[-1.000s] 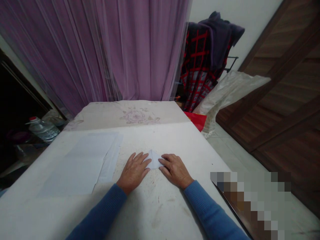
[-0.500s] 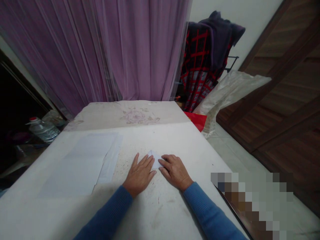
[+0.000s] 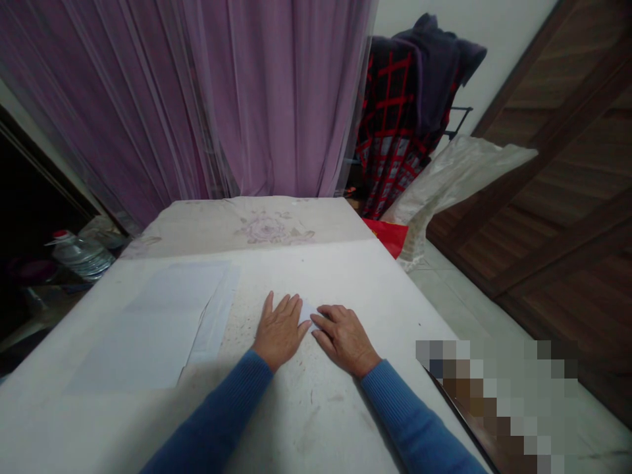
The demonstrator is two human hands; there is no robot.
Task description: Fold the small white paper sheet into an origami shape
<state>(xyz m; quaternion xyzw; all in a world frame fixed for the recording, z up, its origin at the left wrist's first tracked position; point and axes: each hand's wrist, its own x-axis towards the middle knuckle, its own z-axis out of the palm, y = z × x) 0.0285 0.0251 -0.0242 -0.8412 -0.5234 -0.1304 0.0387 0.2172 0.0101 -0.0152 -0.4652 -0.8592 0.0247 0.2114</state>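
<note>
A small folded piece of white paper lies on the white tabletop, mostly covered by my hands. My left hand rests flat over its left part, fingers stretched forward and thumb out to the side at the paper's lower edge. On the other side, my right hand lies palm down with its slightly bent fingers apart, the fingertips touching the paper's right edge. Larger white paper sheets lie to the left of my left hand.
The table has a flowered cloth at its far end. Beyond hang purple curtains. A plastic bottle stands off the left edge. A red bag and clear plastic sheeting are past the right edge.
My left hand has shifted slightly up and turned, and its thumb now reaches onto the paper's lower edge. Less of the folded paper shows. My right hand has hardly moved.
</note>
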